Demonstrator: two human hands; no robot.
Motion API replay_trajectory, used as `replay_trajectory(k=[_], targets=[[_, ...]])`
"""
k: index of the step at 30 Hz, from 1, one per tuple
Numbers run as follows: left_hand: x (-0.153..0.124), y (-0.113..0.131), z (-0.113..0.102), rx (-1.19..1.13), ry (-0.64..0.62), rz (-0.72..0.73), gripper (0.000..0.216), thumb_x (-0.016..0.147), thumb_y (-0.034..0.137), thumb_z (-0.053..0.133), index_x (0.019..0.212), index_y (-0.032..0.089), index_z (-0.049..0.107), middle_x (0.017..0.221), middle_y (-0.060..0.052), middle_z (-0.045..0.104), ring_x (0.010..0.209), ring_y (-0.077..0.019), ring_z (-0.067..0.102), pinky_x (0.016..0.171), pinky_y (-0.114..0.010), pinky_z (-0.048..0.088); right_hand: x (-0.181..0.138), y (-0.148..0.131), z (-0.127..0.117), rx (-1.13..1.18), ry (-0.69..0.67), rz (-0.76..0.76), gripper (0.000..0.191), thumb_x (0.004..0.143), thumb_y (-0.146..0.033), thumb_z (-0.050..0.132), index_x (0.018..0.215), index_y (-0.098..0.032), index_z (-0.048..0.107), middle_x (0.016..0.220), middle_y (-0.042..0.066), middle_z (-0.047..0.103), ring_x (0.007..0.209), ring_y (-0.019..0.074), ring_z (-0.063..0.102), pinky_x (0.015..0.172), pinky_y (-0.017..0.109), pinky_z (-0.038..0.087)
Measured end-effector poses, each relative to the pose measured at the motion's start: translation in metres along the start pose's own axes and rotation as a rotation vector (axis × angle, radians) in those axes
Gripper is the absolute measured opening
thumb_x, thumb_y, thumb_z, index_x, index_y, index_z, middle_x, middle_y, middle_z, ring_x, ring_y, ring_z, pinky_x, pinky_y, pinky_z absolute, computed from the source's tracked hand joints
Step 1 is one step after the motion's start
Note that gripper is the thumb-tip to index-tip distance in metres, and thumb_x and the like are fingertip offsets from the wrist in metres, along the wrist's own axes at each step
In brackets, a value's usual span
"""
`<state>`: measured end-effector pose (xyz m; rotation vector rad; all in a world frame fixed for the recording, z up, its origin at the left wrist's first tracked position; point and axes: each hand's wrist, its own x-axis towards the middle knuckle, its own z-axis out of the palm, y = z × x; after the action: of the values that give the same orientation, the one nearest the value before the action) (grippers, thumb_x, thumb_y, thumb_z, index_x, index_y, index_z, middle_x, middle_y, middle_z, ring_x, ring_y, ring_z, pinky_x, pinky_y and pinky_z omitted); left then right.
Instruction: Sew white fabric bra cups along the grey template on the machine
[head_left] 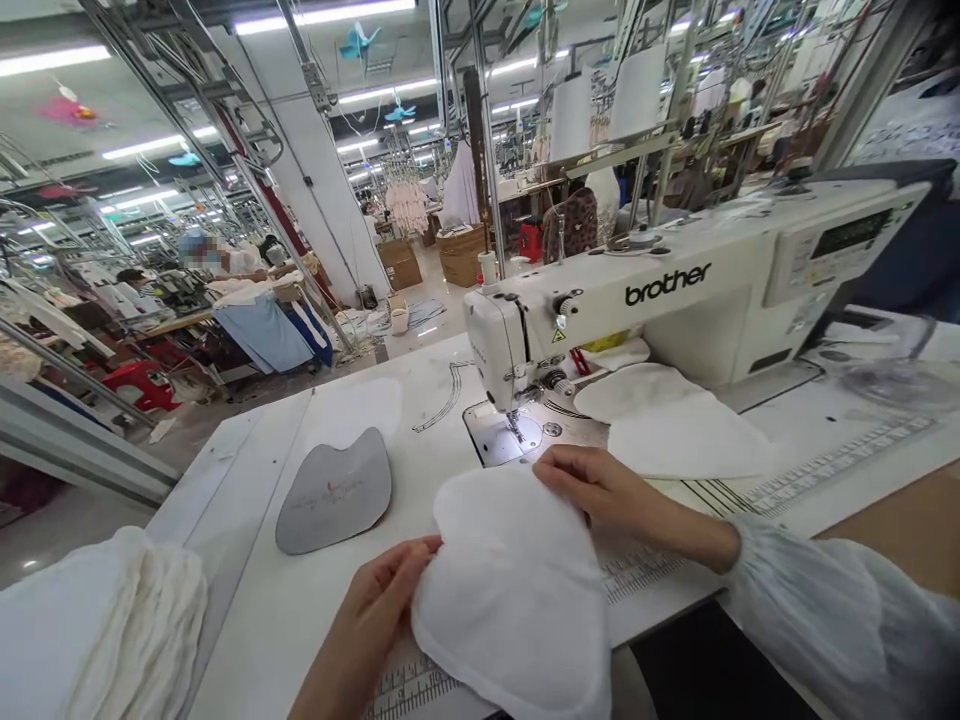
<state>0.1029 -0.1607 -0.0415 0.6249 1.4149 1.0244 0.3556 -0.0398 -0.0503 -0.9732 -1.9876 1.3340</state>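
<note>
Lights (325,16): long and bright
Blue fans (360,40): up high
Pillar (326,210): big, white
Floor (430,268): shiny, brown boxes (462,258) on it

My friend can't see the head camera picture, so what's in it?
A person's left hand and right hand hold a white cloth piece before a Brother sewing machine. A flat grey shape and a stack of white pieces lie to the left.

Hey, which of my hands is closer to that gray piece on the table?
Left. Your left hand, its grip on the left edge of the white fabric, is just right of the gray piece, nearer you. Your right hand is farther right, at the fabric's upper edge.
</note>
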Motion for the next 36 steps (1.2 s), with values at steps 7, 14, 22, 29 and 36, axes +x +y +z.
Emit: replay_trajectory(k=[7, 14, 22, 29, 36], targets=[[0.002, -0.009, 0.001, 0.054, -0.015, 0.096, 0.063, 0.053, 0.035, 0.090, 0.108, 0.018, 0.067, 0.101, -0.008, 0.075, 0.081, -0.0205, 0.070, 0.074, -0.031, 0.056, -0.004, 0.009, 0.000, -0.032, 0.033, -0.020, 0.035, 0.098, -0.047, 0.040, 0.080, -0.019, 0.053, 0.065, -0.003, 0.045, 0.053, 0.0102, 0.044, 0.048, 0.022, 0.034], [0.010, -0.016, -0.001, 0.054, 0.048, 0.062, 0.070, 0.047, 0.038, 0.091, 0.109, 0.017, 0.066, 0.099, -0.010, 0.075, 0.082, -0.0251, 0.071, 0.073, -0.035, 0.056, -0.008, 0.009, -0.002, -0.109, 0.062, -0.044, 0.032, 0.098, -0.042, 0.044, 0.080, -0.019, 0.058, 0.066, -0.002, 0.047, 0.059, 0.0115, 0.039, 0.053, 0.024, 0.030], [0.026, 0.005, 0.008, 0.404, 0.262, 0.180, 0.067, 0.059, 0.056, 0.077, 0.110, 0.015, 0.063, 0.082, -0.005, 0.073, 0.077, -0.0205, 0.069, 0.073, -0.030, 0.052, -0.007, 0.011, 0.000, -0.228, 0.052, -0.033, 0.031, 0.099, -0.038, 0.040, 0.092, -0.019, 0.064, 0.070, -0.001, 0.060, 0.059, 0.0122, 0.049, 0.056, 0.025, 0.035], [0.064, 0.017, 0.016, 0.524, 0.195, 0.225, 0.065, 0.058, 0.038, 0.077, 0.119, 0.019, 0.061, 0.101, -0.005, 0.068, 0.074, -0.0166, 0.064, 0.071, -0.031, 0.053, -0.007, 0.011, 0.000, -0.225, 0.060, -0.013, 0.028, 0.098, -0.034, 0.040, 0.099, -0.019, 0.064, 0.074, 0.001, 0.065, 0.061, 0.0139, 0.056, 0.057, 0.025, 0.039], [0.062, 0.011, 0.020, 0.433, 0.233, 0.263, 0.070, 0.061, 0.040, 0.077, 0.125, 0.022, 0.057, 0.103, -0.006, 0.071, 0.080, -0.0179, 0.062, 0.074, -0.032, 0.052, -0.008, 0.016, 0.002, -0.205, 0.054, -0.045, 0.026, 0.099, -0.034, 0.039, 0.102, -0.022, 0.061, 0.087, 0.002, 0.070, 0.071, 0.0165, 0.063, 0.065, 0.027, 0.044]])
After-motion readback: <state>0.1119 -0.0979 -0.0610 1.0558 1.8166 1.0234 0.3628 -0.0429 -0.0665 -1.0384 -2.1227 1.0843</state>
